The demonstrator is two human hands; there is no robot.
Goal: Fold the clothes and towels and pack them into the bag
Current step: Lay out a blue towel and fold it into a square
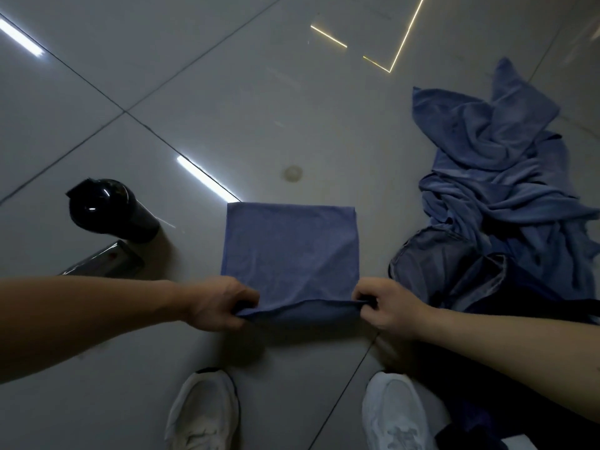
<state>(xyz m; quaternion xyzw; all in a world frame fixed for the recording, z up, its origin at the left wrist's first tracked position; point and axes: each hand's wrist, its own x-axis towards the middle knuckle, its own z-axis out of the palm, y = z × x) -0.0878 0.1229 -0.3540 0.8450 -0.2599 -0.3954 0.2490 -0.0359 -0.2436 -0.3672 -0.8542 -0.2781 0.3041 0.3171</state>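
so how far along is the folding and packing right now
Early on. Done: the blue towel lies on the floor already folded into a rectangle. In hand: the left hand and right hand each pinch a near corner, seemingly for another fold. Left: the crumpled pile of blue cloths on the right is unfolded, and nothing packed shows in what looks like the open bag.

Blue cloths [500,177] partly cover the bag [435,267]; the bottom edge crops both shoes [204,414].

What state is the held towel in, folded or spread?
Folded: the towel lies as a neat rectangle, left hand and right hand pinching its layered near edge.
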